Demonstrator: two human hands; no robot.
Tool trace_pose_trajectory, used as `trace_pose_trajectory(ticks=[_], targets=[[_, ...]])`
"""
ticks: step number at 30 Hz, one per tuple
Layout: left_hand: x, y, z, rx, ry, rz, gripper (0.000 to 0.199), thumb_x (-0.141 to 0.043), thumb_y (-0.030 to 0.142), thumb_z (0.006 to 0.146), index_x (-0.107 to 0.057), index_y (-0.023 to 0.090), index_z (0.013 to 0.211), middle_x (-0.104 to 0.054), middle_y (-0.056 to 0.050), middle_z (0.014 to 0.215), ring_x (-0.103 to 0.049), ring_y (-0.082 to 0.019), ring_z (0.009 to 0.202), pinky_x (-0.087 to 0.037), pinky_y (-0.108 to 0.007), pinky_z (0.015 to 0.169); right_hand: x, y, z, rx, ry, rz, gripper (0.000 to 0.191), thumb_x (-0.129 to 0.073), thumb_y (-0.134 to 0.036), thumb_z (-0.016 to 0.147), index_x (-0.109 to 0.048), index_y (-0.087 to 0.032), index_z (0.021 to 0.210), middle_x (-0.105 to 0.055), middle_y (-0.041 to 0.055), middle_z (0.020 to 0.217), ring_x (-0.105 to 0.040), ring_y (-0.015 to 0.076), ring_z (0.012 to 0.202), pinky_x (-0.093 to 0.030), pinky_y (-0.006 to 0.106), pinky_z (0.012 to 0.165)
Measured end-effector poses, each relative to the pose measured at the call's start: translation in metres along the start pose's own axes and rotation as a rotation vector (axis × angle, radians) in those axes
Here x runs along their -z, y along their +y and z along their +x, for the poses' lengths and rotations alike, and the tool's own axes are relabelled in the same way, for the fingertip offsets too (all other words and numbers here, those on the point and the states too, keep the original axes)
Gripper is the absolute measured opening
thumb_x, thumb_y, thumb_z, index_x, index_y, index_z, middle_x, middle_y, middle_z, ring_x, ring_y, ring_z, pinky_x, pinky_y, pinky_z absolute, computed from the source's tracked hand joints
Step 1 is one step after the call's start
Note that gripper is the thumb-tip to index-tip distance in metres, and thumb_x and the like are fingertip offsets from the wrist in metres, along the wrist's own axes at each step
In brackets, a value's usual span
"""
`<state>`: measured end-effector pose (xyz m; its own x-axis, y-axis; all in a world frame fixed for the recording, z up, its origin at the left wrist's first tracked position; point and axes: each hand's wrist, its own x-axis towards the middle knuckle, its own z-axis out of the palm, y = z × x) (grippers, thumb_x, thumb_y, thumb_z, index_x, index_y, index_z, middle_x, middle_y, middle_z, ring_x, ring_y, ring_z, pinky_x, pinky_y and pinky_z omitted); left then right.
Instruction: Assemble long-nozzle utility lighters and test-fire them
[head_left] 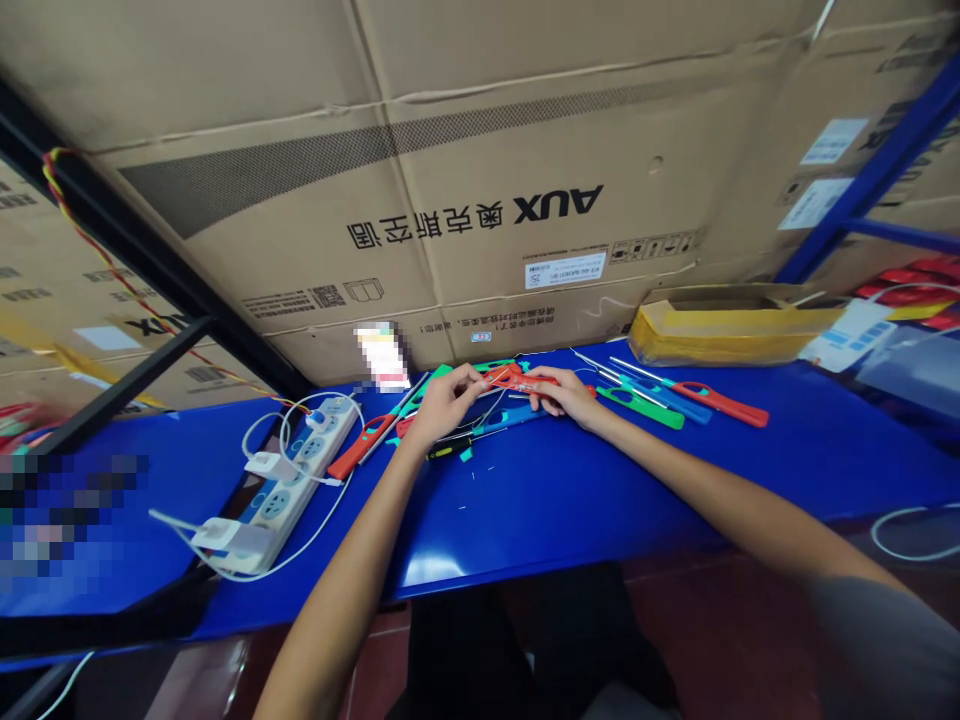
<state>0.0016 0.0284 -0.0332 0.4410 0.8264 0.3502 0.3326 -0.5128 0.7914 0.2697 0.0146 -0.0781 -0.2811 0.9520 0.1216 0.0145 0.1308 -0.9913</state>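
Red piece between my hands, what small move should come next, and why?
Perhaps steady the red piece with the right hand while the left hand adjusts its nearer end: both hands are gathered there, though fine detail is too small to tell.

One power strip [279, 503] carries two white chargers [271, 465]. Just right of the power strip lies one red lighter [366, 445]; beyond its far end stands one lit screen [384, 355]. Farther right of the strip are two hands, one left hand [448, 402] and one right hand [568, 396], and one screwdriver [448, 451]. Farthest right of the strip come three lighters [686, 400], one red, one blue, one green, and one yellow box [712, 345]. Lighters heaped around the hands overlap too much to count.
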Motion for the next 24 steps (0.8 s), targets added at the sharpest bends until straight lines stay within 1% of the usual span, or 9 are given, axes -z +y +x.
trace_pose_trajectory(ticks=[2,4,7,10,14,18,21,24], targets=[[-0.002,0.002,-0.001,-0.02,0.006,0.107,0.031,-0.062,0.048,0.101,-0.069,0.02,0.09,-0.051,0.005,0.062,-0.044,-0.013,0.057,-0.035,-0.026,0.059,-0.001,0.001,0.0,0.006,-0.012,-0.008,0.033,-0.067,-0.041,0.09,-0.067,-0.017,0.112,-0.075,0.0007,0.071,-0.045,0.0084,0.039,-0.027,0.024,0.039],[-0.002,0.003,-0.001,-0.009,0.007,0.163,0.03,-0.061,0.048,0.101,-0.07,0.02,0.091,-0.051,0.005,0.062,-0.044,-0.014,0.058,-0.035,-0.026,0.06,-0.001,0.002,0.0,0.013,-0.019,-0.009,0.033,-0.066,-0.041,0.091,-0.068,-0.017,0.114,-0.074,0.0003,0.07,-0.045,0.0085,0.039,-0.027,0.023,0.039],[-0.002,0.003,-0.001,0.019,-0.004,0.188,0.031,-0.064,0.049,0.099,-0.072,0.02,0.091,-0.058,0.003,0.067,-0.047,-0.015,0.061,-0.037,-0.027,0.063,-0.002,0.002,0.0,0.035,-0.022,-0.026,0.034,-0.066,-0.039,0.093,-0.068,-0.017,0.118,-0.074,-0.0001,0.07,-0.046,0.0091,0.04,-0.029,0.024,0.04],[-0.004,0.001,0.0,0.02,-0.011,0.204,0.031,-0.066,0.05,0.097,-0.073,0.021,0.089,-0.064,0.001,0.071,-0.051,-0.016,0.065,-0.04,-0.028,0.066,-0.003,0.0,-0.002,0.057,-0.038,-0.06,0.033,-0.065,-0.038,0.094,-0.068,-0.018,0.12,-0.074,-0.0007,0.07,-0.046,0.0091,0.04,-0.032,0.024,0.041],[-0.007,-0.003,0.0,-0.059,0.005,0.222,0.025,-0.068,0.044,0.098,-0.075,0.021,0.09,-0.073,-0.002,0.084,-0.06,-0.018,0.071,-0.046,-0.03,0.071,-0.006,-0.004,-0.005,0.068,-0.074,-0.074,0.033,-0.065,-0.037,0.093,-0.067,-0.017,0.12,-0.075,-0.0009,0.072,-0.047,0.0088,0.041,-0.034,0.023,0.042],[-0.008,-0.005,-0.001,-0.165,-0.013,0.259,0.021,-0.065,0.038,0.102,-0.079,0.023,0.095,-0.076,-0.004,0.092,-0.067,-0.021,0.082,-0.05,-0.033,0.079,-0.007,-0.008,-0.006,0.081,-0.1,-0.103,0.033,-0.063,-0.036,0.093,-0.068,-0.017,0.12,-0.074,-0.0007,0.073,-0.046,0.0086,0.042,-0.032,0.023,0.042],[-0.006,-0.006,-0.001,-0.194,-0.021,0.298,0.021,-0.066,0.037,0.102,-0.081,0.024,0.097,-0.079,-0.005,0.095,-0.069,-0.023,0.091,-0.052,-0.036,0.086,-0.006,-0.009,-0.006,0.078,-0.093,-0.11,0.034,-0.064,-0.037,0.093,-0.067,-0.016,0.119,-0.075,-0.0002,0.073,-0.046,0.0084,0.042,-0.034,0.023,0.043],[-0.001,-0.008,-0.002,-0.198,-0.014,0.305,0.02,-0.067,0.037,0.102,-0.082,0.024,0.098,-0.08,-0.006,0.097,-0.069,-0.025,0.095,-0.052,-0.038,0.09,-0.003,-0.008,-0.005,0.074,-0.091,-0.108,0.034,-0.065,-0.038,0.093,-0.068,-0.016,0.12,-0.075,0.0002,0.074,-0.047,0.0086,0.042,-0.034,0.023,0.043]])
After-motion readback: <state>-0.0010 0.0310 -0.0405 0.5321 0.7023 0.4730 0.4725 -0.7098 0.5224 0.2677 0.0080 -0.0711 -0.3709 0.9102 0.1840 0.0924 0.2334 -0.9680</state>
